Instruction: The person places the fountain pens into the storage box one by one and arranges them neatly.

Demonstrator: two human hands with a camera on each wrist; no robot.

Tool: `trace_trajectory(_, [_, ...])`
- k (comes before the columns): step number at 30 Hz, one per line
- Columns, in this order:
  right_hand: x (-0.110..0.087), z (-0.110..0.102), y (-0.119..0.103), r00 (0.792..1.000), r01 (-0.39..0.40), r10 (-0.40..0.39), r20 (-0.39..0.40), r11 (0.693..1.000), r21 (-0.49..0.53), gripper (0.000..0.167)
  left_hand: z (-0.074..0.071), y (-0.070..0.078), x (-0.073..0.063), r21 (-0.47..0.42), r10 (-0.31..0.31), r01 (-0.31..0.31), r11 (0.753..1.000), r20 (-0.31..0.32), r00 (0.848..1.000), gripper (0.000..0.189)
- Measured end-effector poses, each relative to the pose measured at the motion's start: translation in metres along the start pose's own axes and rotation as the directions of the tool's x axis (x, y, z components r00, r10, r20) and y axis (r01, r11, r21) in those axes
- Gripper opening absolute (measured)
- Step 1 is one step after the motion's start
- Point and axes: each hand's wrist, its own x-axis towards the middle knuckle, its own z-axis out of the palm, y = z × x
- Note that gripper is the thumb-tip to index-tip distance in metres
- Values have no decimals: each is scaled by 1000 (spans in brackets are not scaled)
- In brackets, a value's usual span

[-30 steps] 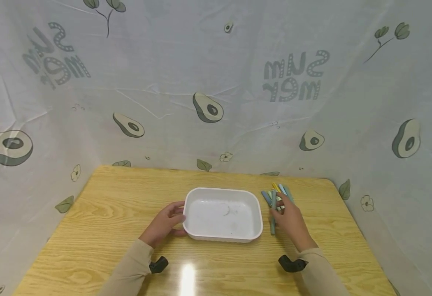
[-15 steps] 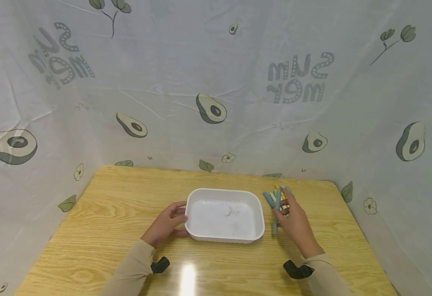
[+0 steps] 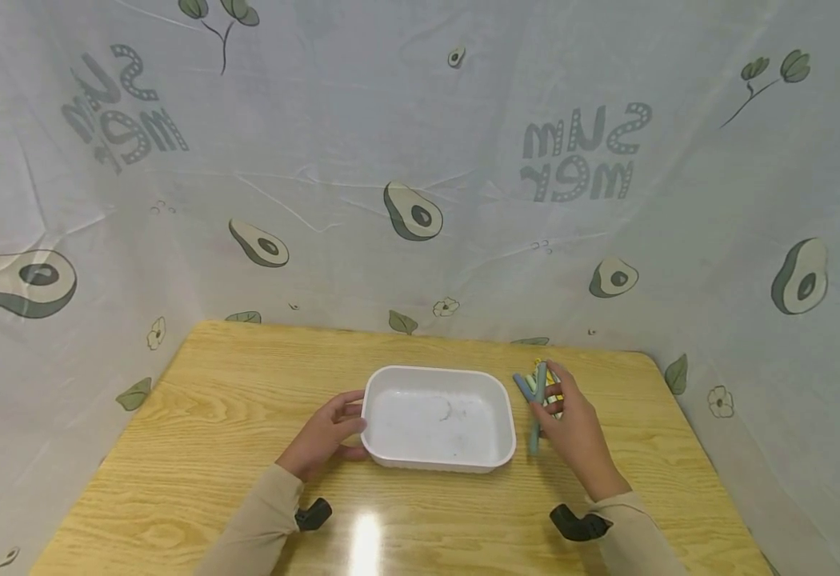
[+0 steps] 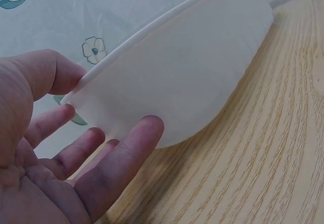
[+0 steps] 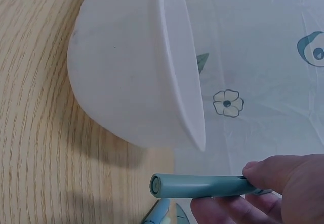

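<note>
In the head view a white plastic tray [image 3: 434, 464] sits on the wooden table. My left hand [image 3: 326, 436] grips its left end; in the left wrist view the thumb [image 4: 63, 75] lies on the rim and the fingers are against the outer wall. Just right of the tray, my right hand [image 3: 578, 424] pinches a teal marker [image 5: 197, 186] between thumb and fingers, its near end pointing toward me. Beneath and behind this hand lies a small group of markers, among them a blue one [image 3: 523, 387] and a yellow one [image 3: 550, 378], partly hidden by the fingers.
A wood-grain table [image 3: 247, 384] spreads under everything. Behind it and at both sides hangs a pale curtain [image 3: 334, 200] printed with avocados. Black wrist mounts [image 3: 578, 524] stick out at both sleeves.
My right hand has shifted slightly right and forward with the teal marker, covering more of the other markers. The head view has drifted a little. My left hand keeps its hold on the tray.
</note>
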Motion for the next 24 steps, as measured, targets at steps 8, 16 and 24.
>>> trace_trajectory(8, [-1,-1,-4,1000,-6,6,-6,1000,23,78,0,-1,1,-1,-3,3,1000,-2,1000,57])
trace_trajectory(16, [0,4,-15,1000,2,0,-22,998,56,77,-1,-2,-1,18,2,-2,1000,0,1000,57])
trace_trajectory(24, [2,9,-31,1000,6,-5,-6,996,91,74,0,-3,-2,37,12,-12,999,-9,1000,55])
